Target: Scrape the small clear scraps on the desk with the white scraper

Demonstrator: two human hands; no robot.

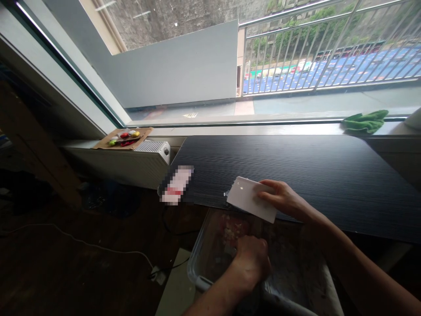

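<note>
My right hand [279, 195] grips the right end of a flat white rectangular card [248, 195], thumb on top. The card is tilted at the front edge of the black wood-grain table [283, 156]. Small pale scraps [226, 193] show at the card's left edge. Lower down, my left hand [251, 259] is curled in a closed shape over a clear plastic bin [194, 263]. Its fingertips are turned away, so what they hold, if anything, is hidden. Inside the bin, a reddish thing with pale bits [232, 228] is dim and hard to make out.
A blurred-out pink and white item [177, 184] lies at the table's left corner. Colourful small objects [125, 138] rest on cardboard above a radiator [153, 151]. A green cloth [366, 121] is on the windowsill. A white cable [98, 248] crosses the floor to a plug [158, 275].
</note>
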